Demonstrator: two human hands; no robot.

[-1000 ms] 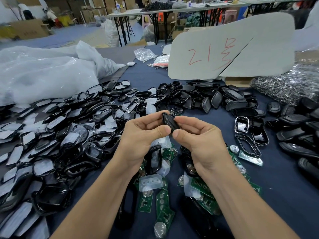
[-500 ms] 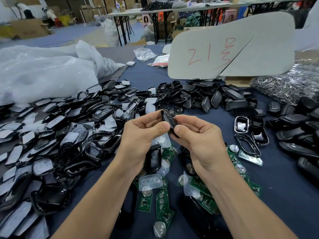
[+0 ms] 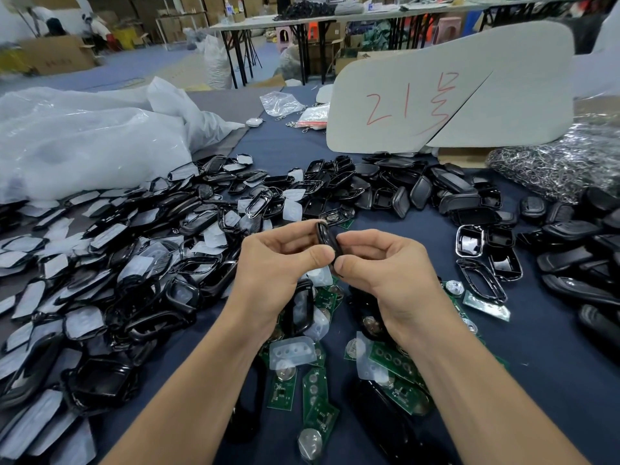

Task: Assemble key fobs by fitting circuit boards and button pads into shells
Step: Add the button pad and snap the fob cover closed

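**Assembly in hand.** We held the black key fob shell [image 3: 327, 238] edge-on above the middle of the counter [image 3: 553, 347]. The left hand [image 3: 278, 260] and right hand [image 3: 382, 266] each pinched it between thumb and curled fingers. We judged it light, stiff and glossy, hence slippery, with thin rims that could crack; the long edges offered the safest hold. Green circuit boards [image 3: 313, 387] and translucent button pads [image 3: 292, 350] lay beneath, toward the near edge. Loose shells [image 3: 134, 263] were heaped along the left and far sides on dark blue cloth. Behind stood a white board [image 3: 503, 78], a plastic bag [image 3: 84, 152] and a workshop's folding tables [image 3: 302, 23].
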